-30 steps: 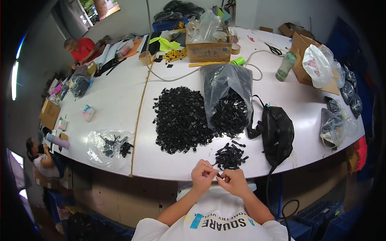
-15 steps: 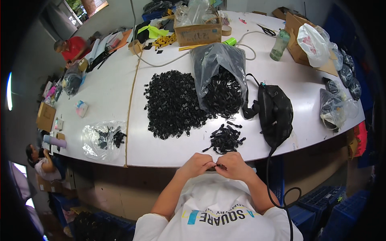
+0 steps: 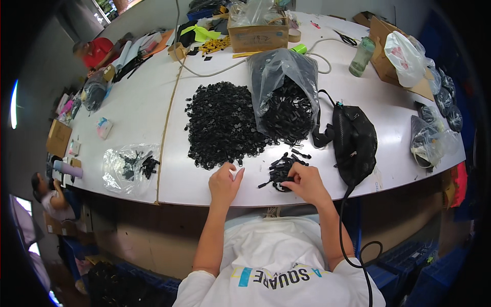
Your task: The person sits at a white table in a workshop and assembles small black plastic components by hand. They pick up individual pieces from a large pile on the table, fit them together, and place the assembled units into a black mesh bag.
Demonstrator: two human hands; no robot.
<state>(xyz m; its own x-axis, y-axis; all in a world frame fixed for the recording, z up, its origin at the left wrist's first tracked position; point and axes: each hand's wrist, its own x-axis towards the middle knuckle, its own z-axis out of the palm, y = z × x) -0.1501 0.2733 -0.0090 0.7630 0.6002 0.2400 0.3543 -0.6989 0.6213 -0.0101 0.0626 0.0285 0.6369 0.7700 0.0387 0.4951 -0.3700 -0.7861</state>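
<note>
My left hand (image 3: 224, 183) is over the table's near edge, just below a big heap of small black loop-ended pieces (image 3: 220, 123). Its thumb and forefinger are apart, and nothing shows between them. At a small pile of black zipper-pull-like pieces (image 3: 280, 169), my right hand (image 3: 307, 184) has its fingertips closed together over the near right side. Whatever those fingers pinch is hidden. Behind this pile lies a large clear plastic bag (image 3: 263, 71), its mouth toward me, spilling more black elongated pieces (image 3: 287, 110).
Right of the bag lies a black mesh pouch (image 3: 355, 143) with a cord hanging off the edge. A cardboard box (image 3: 258, 38), a green bottle (image 3: 362, 57) and plastic bags (image 3: 405, 59) stand farther back. Another clear bag (image 3: 120, 171) is at left. Two people work on the left.
My hands were together at the table's edge. Now they are apart: the left has gone forward and left toward the big heap, the right forward onto the small pile.
</note>
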